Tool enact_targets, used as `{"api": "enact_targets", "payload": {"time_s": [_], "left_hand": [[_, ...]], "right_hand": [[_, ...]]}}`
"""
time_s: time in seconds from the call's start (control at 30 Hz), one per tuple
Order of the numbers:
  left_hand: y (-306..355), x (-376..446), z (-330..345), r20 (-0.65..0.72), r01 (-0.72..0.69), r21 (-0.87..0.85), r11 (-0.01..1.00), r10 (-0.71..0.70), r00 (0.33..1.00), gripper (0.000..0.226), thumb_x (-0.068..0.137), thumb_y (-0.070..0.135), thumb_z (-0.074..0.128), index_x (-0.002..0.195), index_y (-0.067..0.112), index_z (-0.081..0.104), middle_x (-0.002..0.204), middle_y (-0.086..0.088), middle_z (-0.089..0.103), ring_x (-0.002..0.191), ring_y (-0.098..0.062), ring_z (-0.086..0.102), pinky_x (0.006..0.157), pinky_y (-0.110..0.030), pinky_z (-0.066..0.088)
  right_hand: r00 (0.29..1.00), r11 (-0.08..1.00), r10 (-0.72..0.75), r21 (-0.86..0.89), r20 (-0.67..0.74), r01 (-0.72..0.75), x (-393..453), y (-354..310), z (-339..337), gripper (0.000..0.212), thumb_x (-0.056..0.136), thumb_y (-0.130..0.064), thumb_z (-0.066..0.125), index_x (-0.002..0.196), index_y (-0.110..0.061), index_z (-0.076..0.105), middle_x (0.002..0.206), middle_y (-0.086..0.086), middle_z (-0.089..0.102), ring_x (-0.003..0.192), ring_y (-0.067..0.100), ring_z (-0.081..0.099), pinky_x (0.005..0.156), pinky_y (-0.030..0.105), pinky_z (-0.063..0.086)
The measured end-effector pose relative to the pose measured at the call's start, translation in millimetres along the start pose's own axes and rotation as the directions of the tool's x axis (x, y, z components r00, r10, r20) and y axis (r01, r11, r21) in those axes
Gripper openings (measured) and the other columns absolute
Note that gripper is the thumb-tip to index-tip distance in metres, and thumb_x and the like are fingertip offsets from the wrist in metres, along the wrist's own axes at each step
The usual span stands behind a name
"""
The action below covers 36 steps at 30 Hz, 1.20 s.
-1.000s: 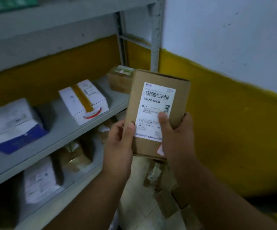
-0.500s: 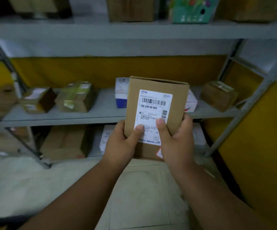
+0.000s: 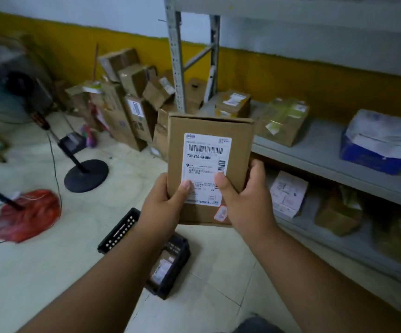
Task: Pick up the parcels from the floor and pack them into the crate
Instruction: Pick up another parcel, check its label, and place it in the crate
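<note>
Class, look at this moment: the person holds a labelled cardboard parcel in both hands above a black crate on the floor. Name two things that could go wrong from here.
1. The parcel is held only at its lower end by the left hand and right hand; the upper part might tip forward.
2. The black crate sits mostly hidden under the forearms and already holds a package, so lowering blind could miss it or land on its rim.

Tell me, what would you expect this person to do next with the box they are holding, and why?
Probably lower the box into the black crate on the floor. Both the left hand and the right hand grip its lower half, label facing up, and the crate sits almost directly beneath the arms, with another parcel already inside it.
</note>
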State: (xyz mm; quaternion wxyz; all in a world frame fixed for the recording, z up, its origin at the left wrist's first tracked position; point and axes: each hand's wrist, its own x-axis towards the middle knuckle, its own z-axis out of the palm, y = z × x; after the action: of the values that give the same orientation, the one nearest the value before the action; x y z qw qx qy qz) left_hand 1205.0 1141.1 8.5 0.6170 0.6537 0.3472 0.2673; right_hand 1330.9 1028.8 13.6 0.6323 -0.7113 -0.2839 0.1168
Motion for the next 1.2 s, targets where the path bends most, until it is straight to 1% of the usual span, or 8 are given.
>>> {"api": "enact_targets", "payload": {"time_s": [0.2, 0.33, 0.47, 0.67, 0.73, 0.9, 1.0, 1.2], "left_hand": [[-6.0, 43.5, -46.1, -0.134, -0.031, -0.004, 1.000, 0.030, 0.991, 0.046, 0.085, 0.062, 0.058, 0.129, 0.052, 0.047, 0.118, 0.021, 0.070, 0.104, -0.006, 0.070, 0.085, -0.039, 0.059], [-8.8, 83.5, -69.6, -0.187, -0.029, 0.103, 0.994, 0.048, 0.981, 0.032, 0.097, 0.045, 0.057, 0.127, 0.052, 0.051, 0.112, 0.028, 0.070, 0.100, 0.001, 0.070, 0.072, -0.021, 0.059], [-9.7, 130.7, -95.9, -0.264, 0.043, 0.209, 0.977, 0.014, 0.964, 0.035, 0.100, 0.039, 0.054, 0.130, 0.055, 0.049, 0.110, 0.031, 0.068, 0.098, 0.005, 0.068, 0.082, -0.031, 0.058], [-26.5, 179.8, -127.5, -0.316, 0.107, 0.238, 0.965, -0.027, 0.948, 0.061, 0.096, 0.025, 0.062, 0.143, 0.055, 0.036, 0.114, 0.026, 0.066, 0.097, 0.015, 0.062, 0.072, -0.025, 0.060], [-43.2, 189.4, -142.5, -0.291, 0.120, 0.198, 0.973, -0.058, 0.955, 0.067, 0.094, 0.021, 0.065, 0.143, 0.054, 0.032, 0.119, 0.026, 0.061, 0.098, 0.019, 0.058, 0.066, -0.019, 0.060], [-82.2, 224.1, -184.5, -0.149, 0.171, 0.228, 0.958, -0.139, 0.979, 0.060, 0.091, 0.014, 0.066, 0.128, 0.055, 0.043, 0.114, 0.026, 0.061, 0.104, 0.007, 0.063, 0.079, -0.021, 0.058], [-92.8, 256.4, -221.7, -0.010, 0.150, 0.394, 0.907, -0.159, 0.987, 0.056, 0.090, 0.023, 0.067, 0.136, 0.047, 0.049, 0.128, 0.008, 0.051, 0.118, -0.012, 0.054, 0.100, -0.035, 0.048], [-120.3, 298.1, -290.4, 0.267, 0.143, 0.373, 0.917, -0.254, 0.930, 0.051, 0.091, 0.028, 0.067, 0.135, 0.045, 0.050, 0.120, 0.010, 0.062, 0.111, -0.013, 0.062, 0.092, -0.043, 0.056]], "right_hand": [[0.986, 0.997, -0.009, -0.080, 0.164, 0.022, 36.7, 10.2, 66.2, 0.042, 0.085, -0.037, 0.074, 0.116, -0.037, 0.046, 0.118, -0.007, 0.063, 0.097, 0.004, 0.067, 0.056, 0.013, 0.055], [0.980, 0.991, -0.003, -0.131, 0.201, 0.030, 78.6, 26.5, 107.2, 0.035, 0.088, -0.032, 0.074, 0.111, -0.031, 0.048, 0.118, -0.003, 0.060, 0.094, -0.002, 0.062, 0.059, 0.009, 0.054], [0.954, 0.982, 0.008, -0.180, 0.301, 0.049, 129.2, 37.4, 148.4, 0.030, 0.093, -0.032, 0.067, 0.117, -0.026, 0.050, 0.119, -0.002, 0.059, 0.105, 0.013, 0.064, 0.077, 0.032, 0.062], [0.951, 0.958, 0.012, -0.275, 0.308, 0.076, 167.0, 56.6, 203.9, 0.024, 0.095, -0.034, 0.061, 0.116, -0.024, 0.054, 0.115, -0.009, 0.050, 0.099, 0.008, 0.057, 0.060, 0.009, 0.052], [0.953, 0.943, 0.037, -0.326, 0.301, 0.066, 168.0, 65.9, 222.4, 0.023, 0.096, -0.035, 0.061, 0.115, -0.026, 0.054, 0.112, -0.010, 0.051, 0.099, 0.009, 0.058, 0.058, 0.007, 0.047], [0.965, 0.897, 0.158, -0.438, 0.209, -0.052, 161.8, 85.1, 271.0, 0.029, 0.099, -0.028, 0.055, 0.127, -0.025, 0.048, 0.121, -0.001, 0.064, 0.105, 0.018, 0.065, 0.080, 0.038, 0.059], [0.979, 0.862, 0.192, -0.488, 0.068, -0.135, 148.6, 90.9, 302.5, 0.031, 0.102, -0.025, 0.051, 0.132, -0.024, 0.045, 0.117, 0.000, 0.067, 0.101, 0.019, 0.067, 0.075, 0.032, 0.057], [0.952, 0.847, 0.277, -0.435, -0.131, -0.306, 116.5, 93.5, 374.0, 0.027, 0.100, -0.027, 0.053, 0.126, -0.023, 0.054, 0.113, -0.006, 0.064, 0.080, -0.006, 0.060, 0.057, 0.004, 0.044]]}}
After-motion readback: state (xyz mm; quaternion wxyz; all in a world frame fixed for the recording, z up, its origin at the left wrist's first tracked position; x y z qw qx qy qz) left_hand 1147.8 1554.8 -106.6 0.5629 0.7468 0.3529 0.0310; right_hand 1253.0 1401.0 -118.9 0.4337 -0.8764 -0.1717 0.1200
